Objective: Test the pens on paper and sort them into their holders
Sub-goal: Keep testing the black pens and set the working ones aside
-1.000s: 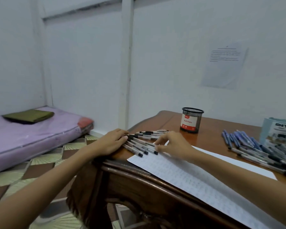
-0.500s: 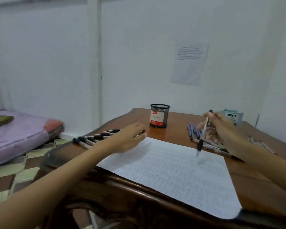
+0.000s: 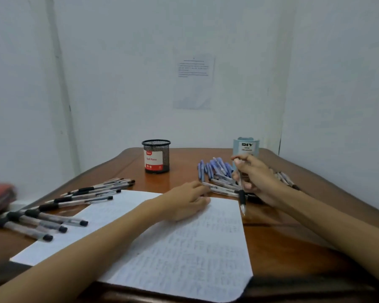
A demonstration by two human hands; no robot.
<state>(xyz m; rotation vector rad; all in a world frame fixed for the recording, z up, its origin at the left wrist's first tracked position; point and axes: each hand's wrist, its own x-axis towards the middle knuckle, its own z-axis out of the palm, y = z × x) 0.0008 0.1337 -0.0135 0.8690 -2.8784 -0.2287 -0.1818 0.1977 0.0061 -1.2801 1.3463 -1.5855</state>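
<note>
Dim, even, bluish light. Soft shadows on paper (image 3: pixel 184 259); faint sheen on table (image 3: pixel 179 169). Overall slight blur; edges bend, smeared.

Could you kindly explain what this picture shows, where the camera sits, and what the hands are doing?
No machine here: a person works with bare hands, filmed by one camera worn on the head, looking forward and down. On the table lies a sheet of paper covered in scribbles; the left hand rests on it. The right hand holds a pen in its grip, point down, near the paper's right edge. Behind stand a black mesh cup and a pale blue holder. A row of dark-tipped pens lies left, a heap of blue pens right.
</note>
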